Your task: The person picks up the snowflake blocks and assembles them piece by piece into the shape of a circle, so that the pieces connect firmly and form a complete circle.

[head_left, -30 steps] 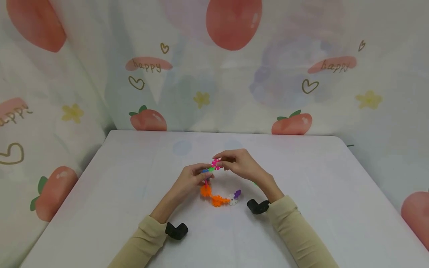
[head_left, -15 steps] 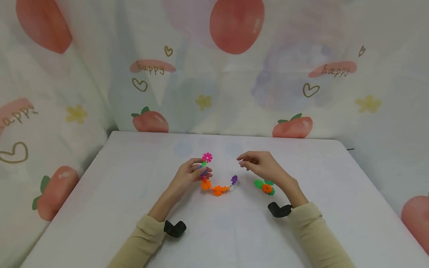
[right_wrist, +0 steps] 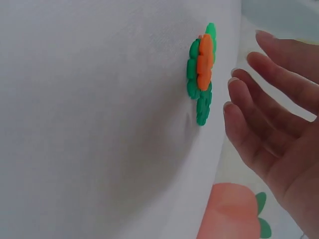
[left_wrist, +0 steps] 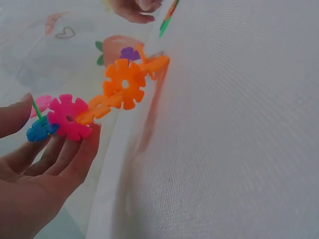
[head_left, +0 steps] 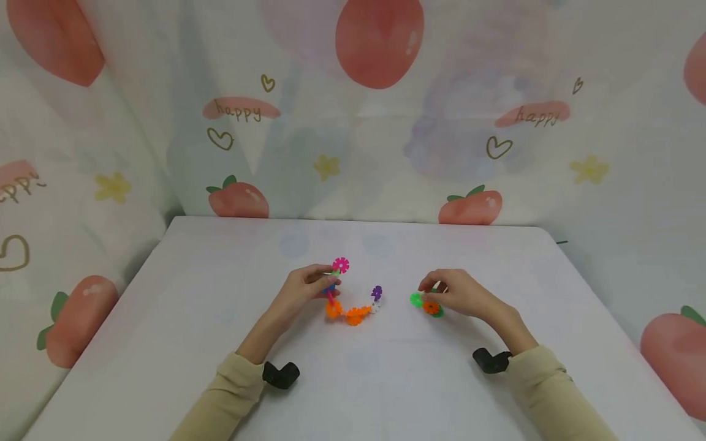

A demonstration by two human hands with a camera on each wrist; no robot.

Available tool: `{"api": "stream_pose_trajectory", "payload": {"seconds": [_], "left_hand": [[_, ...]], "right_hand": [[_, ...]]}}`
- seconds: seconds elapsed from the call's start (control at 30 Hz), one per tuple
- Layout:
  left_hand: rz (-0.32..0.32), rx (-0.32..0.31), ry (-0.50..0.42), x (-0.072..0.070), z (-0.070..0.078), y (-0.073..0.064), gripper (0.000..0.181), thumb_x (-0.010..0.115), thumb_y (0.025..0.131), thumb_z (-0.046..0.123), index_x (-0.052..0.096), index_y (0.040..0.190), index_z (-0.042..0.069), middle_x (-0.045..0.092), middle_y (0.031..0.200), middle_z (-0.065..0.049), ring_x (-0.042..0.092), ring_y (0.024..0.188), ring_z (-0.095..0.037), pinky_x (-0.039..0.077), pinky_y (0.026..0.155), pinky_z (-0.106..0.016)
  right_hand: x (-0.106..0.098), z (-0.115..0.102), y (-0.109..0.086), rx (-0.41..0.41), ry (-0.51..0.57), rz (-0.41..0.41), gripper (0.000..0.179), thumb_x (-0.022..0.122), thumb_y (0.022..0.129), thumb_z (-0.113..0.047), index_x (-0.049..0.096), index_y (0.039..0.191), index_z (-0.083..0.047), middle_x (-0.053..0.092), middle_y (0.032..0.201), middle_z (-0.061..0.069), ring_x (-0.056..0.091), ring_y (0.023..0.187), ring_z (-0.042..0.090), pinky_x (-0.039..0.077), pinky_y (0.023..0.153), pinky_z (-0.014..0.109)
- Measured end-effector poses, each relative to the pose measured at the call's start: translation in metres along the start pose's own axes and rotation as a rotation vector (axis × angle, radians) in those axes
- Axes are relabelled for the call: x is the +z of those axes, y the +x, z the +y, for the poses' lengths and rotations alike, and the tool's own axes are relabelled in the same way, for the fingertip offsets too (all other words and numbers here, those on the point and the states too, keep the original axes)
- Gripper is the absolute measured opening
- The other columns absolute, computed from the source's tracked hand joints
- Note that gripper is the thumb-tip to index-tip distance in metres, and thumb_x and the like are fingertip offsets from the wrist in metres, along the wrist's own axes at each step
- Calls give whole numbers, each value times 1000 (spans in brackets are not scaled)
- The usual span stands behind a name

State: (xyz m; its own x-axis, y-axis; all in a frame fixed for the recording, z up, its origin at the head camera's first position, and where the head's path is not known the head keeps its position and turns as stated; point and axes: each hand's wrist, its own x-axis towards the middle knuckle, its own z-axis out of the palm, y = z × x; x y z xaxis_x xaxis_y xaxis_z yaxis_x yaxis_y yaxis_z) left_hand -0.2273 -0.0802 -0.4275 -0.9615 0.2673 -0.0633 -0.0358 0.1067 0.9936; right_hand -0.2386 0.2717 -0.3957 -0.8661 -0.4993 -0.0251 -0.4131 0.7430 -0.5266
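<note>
My left hand (head_left: 303, 291) holds one end of a chain of notched plastic snowflake discs, thumb and fingers about a blue disc (left_wrist: 42, 129). A pink disc (head_left: 341, 265) stands up above the fingers. From the hand the chain curves down through several orange discs (left_wrist: 124, 83) to a white disc (head_left: 376, 307) and a purple disc (head_left: 377, 293) at its far end. My right hand (head_left: 460, 293) hovers over a small pile of loose discs, an orange disc (right_wrist: 204, 62) lying on green discs (right_wrist: 192, 69). In the right wrist view its bent fingers are apart from the pile, with nothing between them.
The pile lies on a white table (head_left: 358, 392) to the right of the chain. A printed cloth (head_left: 309, 122) hangs behind the table and along its sides. Black wrist cameras (head_left: 281, 375) sit by both cuffs.
The right hand has left the pink disc at the chain's upper end and moved right and down to the loose pile. The left hand keeps hold of the chain, slightly lowered.
</note>
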Motion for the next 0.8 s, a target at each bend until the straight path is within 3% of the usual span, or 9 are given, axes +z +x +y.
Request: {"api": "stream_pose_trajectory", "payload": {"seconds": [0.27, 0.57, 0.8], "left_hand": [[-12, 9, 12, -1, 0, -2, 48, 69, 100, 23, 58, 143, 4, 70, 122, -26, 74, 98, -24, 57, 100, -44], [-4, -3, 12, -1, -1, -1, 47, 70, 99, 24, 60, 141, 5, 70, 122, -25, 75, 96, -24, 57, 99, -41], [-9, 1, 8, -1, -3, 0, 47, 71, 98, 25, 61, 139, 4, 70, 123, -25, 76, 97, -25, 56, 101, -42]], "right_hand": [[4, 8, -8, 54, -17, -45, 33, 84, 86, -25, 72, 110, -4, 70, 103, 3, 59, 83, 14, 52, 76, 28], [9, 10, -5, 64, -45, -46, 26, 84, 85, -16, 72, 105, -5, 64, 99, 4, 56, 82, 14, 51, 75, 27], [9, 12, -4, 87, 2, -38, 26, 86, 84, -16, 67, 100, -6, 64, 88, 1, 55, 79, 15, 49, 69, 25]]}}
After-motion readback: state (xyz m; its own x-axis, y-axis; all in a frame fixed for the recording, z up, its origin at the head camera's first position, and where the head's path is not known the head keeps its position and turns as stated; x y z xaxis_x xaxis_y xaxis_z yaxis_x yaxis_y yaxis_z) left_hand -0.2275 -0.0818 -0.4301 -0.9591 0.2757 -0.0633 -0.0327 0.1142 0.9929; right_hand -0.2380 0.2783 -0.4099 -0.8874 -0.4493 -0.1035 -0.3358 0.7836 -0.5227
